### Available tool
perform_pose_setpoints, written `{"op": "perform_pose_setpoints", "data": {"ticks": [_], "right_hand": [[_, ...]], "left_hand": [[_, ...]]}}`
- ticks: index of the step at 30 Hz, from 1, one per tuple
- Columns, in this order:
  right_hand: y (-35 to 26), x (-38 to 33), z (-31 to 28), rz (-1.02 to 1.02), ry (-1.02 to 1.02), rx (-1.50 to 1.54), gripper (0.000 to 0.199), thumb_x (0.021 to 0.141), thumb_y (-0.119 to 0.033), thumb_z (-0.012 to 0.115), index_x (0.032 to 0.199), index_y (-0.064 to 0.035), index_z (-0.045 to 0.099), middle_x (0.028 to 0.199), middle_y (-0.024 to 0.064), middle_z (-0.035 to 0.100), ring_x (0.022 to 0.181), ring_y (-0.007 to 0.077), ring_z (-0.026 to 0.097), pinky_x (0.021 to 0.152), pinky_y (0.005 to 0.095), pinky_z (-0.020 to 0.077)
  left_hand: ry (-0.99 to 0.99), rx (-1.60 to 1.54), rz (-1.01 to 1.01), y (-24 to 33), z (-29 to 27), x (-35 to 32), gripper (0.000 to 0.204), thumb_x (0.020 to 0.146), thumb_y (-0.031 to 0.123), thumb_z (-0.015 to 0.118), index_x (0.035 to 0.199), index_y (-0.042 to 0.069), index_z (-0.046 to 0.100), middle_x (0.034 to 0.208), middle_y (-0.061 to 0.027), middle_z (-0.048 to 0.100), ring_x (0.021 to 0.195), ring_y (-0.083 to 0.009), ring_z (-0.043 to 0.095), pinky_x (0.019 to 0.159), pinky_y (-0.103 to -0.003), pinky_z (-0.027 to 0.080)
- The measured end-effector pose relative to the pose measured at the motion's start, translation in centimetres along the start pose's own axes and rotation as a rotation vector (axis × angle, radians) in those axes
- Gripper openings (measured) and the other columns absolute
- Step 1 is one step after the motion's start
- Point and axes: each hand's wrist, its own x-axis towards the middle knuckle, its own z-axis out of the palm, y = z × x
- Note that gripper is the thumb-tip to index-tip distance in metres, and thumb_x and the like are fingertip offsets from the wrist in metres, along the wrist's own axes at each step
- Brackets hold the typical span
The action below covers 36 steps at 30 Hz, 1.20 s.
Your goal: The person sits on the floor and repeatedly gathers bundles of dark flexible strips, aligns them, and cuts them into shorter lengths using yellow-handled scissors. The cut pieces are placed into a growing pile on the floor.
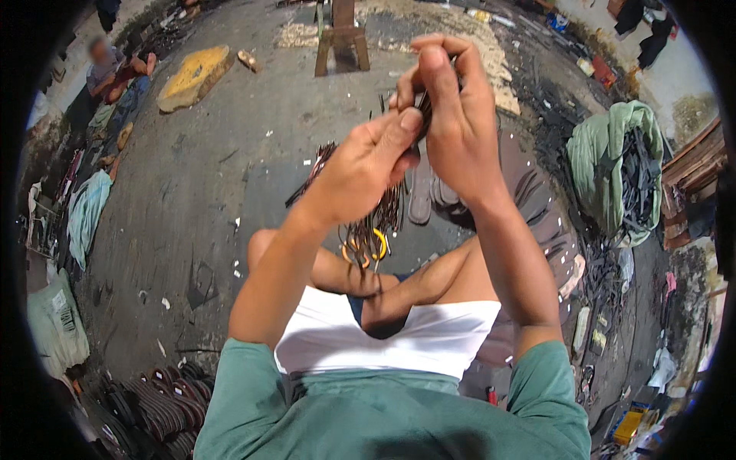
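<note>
Both hands are raised in front of me, close together over the floor work area. My left hand (pixel 364 169) pinches a thin dark piece (pixel 422 121), thumb on top. My right hand (pixel 456 123) curls around the same piece from the other side; most of it is hidden by fingers, so its exact kind is unclear. Below the hands hang or lie thin dark brown straps (pixel 392 208), which partly cover scissors (pixel 378 244) with yellow-orange handles near my crossed legs. A brown shoe sole (pixel 419 201) lies just beneath my right wrist.
More brown soles (pixel 534 211) spread along my right. A green sack (pixel 606 161) of black strips stands farther right. Dark soles (pixel 165 406) are stacked at lower left. A yellowish wooden block (pixel 195 77) and a wooden stool (pixel 342 50) stand ahead; another person (pixel 115 73) sits far left.
</note>
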Motion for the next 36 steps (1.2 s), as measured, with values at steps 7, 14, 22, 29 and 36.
{"op": "perform_pose_setpoints", "data": {"ticks": [7,14,22,29,36], "right_hand": [[7.9,-1.8,1.3,-0.020,0.291,0.120,0.042,0.103,-0.043,0.035,0.099,-0.0040,0.050,0.077,0.0041,0.054,0.070,0.0156,0.055,0.074,0.0288,0.0446],[28.8,-27.6,7.8,0.725,-0.619,-0.916,0.050,0.078,-0.027,0.071,0.109,0.0059,0.052,0.105,0.0311,0.059,0.095,0.0430,0.063,0.081,0.0482,0.0525],[27.1,-23.1,4.4,1.218,-0.533,-0.531,0.044,0.074,-0.032,0.073,0.099,0.0027,0.061,0.091,0.0177,0.065,0.078,0.0274,0.065,0.068,0.0385,0.0520],[10.8,-14.3,-3.4,0.739,-0.137,-0.198,0.068,0.078,-0.063,0.066,0.106,-0.0030,0.056,0.080,0.0008,0.047,0.069,0.0121,0.047,0.062,0.0306,0.0417],[1.7,-7.5,-6.2,0.402,-0.426,-0.541,0.085,0.068,-0.059,0.075,0.119,0.0041,0.050,0.106,0.0163,0.056,0.097,0.0334,0.058,0.085,0.0402,0.0462]], "left_hand": [[0.139,-0.154,0.145,1.0,-4.4,0.4,0.033,0.100,0.039,0.048,0.106,0.008,0.059,0.066,0.0078,0.041,0.051,0.0006,0.033,0.044,-0.016,0.027],[0.344,-0.072,0.102,-0.7,-7.7,1.8,0.037,0.096,0.043,0.053,0.101,0.007,0.057,0.064,0.0077,0.038,0.050,-0.0008,0.033,0.044,-0.018,0.027],[0.313,0.267,0.098,-3.1,-10.2,1.3,0.031,0.099,0.034,0.050,0.091,0.005,0.057,0.063,0.0070,0.040,0.057,-0.0022,0.033,0.049,-0.020,0.028],[0.006,-0.041,-0.204,-0.4,-11.9,-0.8,0.032,0.099,0.035,0.050,0.089,0.005,0.057,0.060,0.0101,0.029,0.049,-0.0008,0.024,0.042,-0.020,0.019],[-0.288,0.141,-0.256,0.4,-8.9,-1.1,0.036,0.099,0.034,0.050,0.079,0.006,0.058,0.060,0.0088,0.035,0.051,-0.0020,0.030,0.044,-0.021,0.024]]}}
